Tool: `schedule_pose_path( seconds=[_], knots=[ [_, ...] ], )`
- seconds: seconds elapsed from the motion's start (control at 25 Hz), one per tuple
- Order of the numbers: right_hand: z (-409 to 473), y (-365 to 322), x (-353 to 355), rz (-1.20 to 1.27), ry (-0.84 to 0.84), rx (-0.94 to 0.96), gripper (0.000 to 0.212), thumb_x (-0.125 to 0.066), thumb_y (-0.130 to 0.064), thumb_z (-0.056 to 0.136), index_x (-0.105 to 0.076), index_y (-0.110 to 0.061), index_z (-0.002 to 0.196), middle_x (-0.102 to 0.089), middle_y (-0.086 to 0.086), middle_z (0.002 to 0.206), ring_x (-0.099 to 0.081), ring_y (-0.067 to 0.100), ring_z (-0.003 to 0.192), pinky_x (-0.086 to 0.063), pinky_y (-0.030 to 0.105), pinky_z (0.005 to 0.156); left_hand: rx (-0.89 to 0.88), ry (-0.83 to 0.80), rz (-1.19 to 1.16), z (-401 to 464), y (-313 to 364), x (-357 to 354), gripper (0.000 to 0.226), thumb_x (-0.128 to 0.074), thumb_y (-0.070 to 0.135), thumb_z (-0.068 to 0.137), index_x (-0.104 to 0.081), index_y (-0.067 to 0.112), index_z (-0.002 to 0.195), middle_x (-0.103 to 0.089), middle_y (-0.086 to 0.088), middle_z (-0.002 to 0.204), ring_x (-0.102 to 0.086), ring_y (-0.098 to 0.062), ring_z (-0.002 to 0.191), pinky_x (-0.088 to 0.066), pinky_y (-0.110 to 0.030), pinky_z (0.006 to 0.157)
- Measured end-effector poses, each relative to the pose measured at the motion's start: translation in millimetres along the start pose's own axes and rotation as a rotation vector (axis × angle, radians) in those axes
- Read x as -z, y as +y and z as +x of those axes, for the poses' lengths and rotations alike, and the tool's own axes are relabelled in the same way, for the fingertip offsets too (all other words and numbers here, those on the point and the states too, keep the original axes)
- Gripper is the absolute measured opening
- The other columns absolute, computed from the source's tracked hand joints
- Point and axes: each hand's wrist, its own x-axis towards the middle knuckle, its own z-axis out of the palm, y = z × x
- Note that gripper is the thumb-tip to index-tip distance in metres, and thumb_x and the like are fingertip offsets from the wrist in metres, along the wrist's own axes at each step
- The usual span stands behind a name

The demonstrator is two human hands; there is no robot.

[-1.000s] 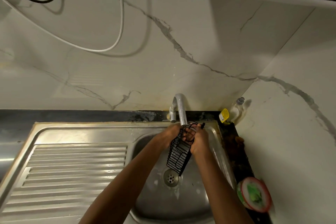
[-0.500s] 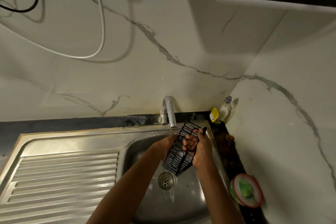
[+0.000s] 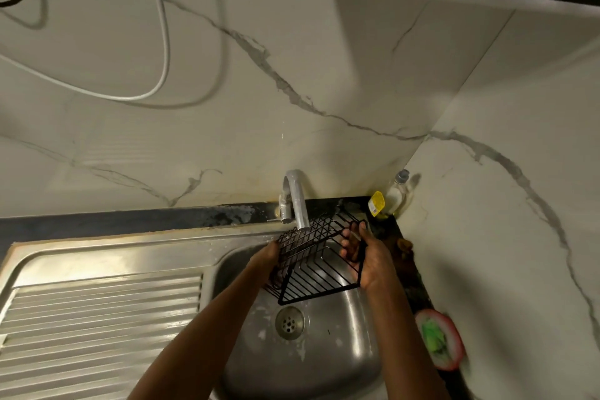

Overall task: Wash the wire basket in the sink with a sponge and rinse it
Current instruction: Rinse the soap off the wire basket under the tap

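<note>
While the right hand grips the right edge of the black wire basket with curled fingers, the left hand holds its left side, though its fingers are hidden behind the mesh. No sponge is in either hand, so scrubbing looks done and rinsing seems underway. Held above the sink basin, just under the tap spout, the basket tilts, its long axis running from the spout down toward the drain.
</note>
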Motion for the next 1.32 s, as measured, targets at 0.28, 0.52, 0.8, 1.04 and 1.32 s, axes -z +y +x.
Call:
schedule_pose_path(
  seconds=[0.28, 0.52, 0.8, 1.04, 1.32],
  knots=[
    [37.8, 8.1, 39.5, -0.334, 0.246, -0.156, 0.044, -0.062, -0.047, 0.094, -0.066, -0.003, 0.091, -0.065, 0.006, 0.06, -0.052, 0.013, 0.034, -0.037, 0.018, 0.036, 0.025, 0.152, -0.19, -104.5, 25.8, -2.7, 0.053, -0.037, 0.05, 0.11, -0.06, 0.003, 0.114, -0.067, -0.02, 0.102, -0.064, -0.032, 0.088, -0.056, -0.043, 0.074],
    [37.3, 20.9, 46.5, -0.33, 0.289, -0.145, 0.05, -0.059, -0.058, 0.092, -0.058, -0.011, 0.074, -0.046, -0.005, 0.04, -0.035, 0.007, 0.027, -0.025, 0.013, 0.032, 0.009, 0.092, -0.345, -104.7, 23.4, 6.7, 0.066, -0.058, 0.062, 0.097, -0.064, 0.002, 0.124, -0.07, -0.02, 0.122, -0.067, -0.036, 0.114, -0.053, -0.049, 0.104],
    [15.1, 7.3, 50.5, -0.239, 0.273, -0.01, 0.05, -0.06, -0.054, 0.094, -0.053, -0.012, 0.068, -0.047, -0.003, 0.04, -0.042, 0.011, 0.028, -0.032, 0.016, 0.03, -0.122, 0.081, -0.216, -104.5, 28.5, -12.9, 0.067, -0.034, 0.059, 0.107, -0.065, 0.002, 0.124, -0.07, -0.026, 0.124, -0.067, -0.036, 0.103, -0.055, -0.054, 0.101],
    [-2.5, 17.4, 35.0, -0.22, 0.147, 0.04, 0.051, -0.07, -0.069, 0.074, -0.065, -0.02, 0.089, -0.074, 0.008, 0.085, -0.074, 0.028, 0.08, -0.06, 0.046, 0.075, -0.126, 0.127, -0.024, -65.8, 18.4, -50.7, 0.087, -0.04, 0.088, 0.086, -0.069, 0.009, 0.111, -0.073, -0.011, 0.104, -0.07, -0.026, 0.103, -0.056, -0.045, 0.097],
    [-0.8, 24.3, -36.3, -0.429, 0.09, 0.041, 0.065, -0.05, -0.063, 0.095, -0.059, 0.001, 0.107, -0.075, 0.025, 0.089, -0.074, 0.041, 0.071, -0.061, 0.04, 0.053, -0.01, -0.305, -0.288, -121.7, 41.6, -76.9, 0.041, -0.052, 0.053, 0.094, -0.058, 0.015, 0.082, -0.054, -0.001, 0.06, -0.049, -0.013, 0.051, -0.046, -0.027, 0.057]
  ],
)
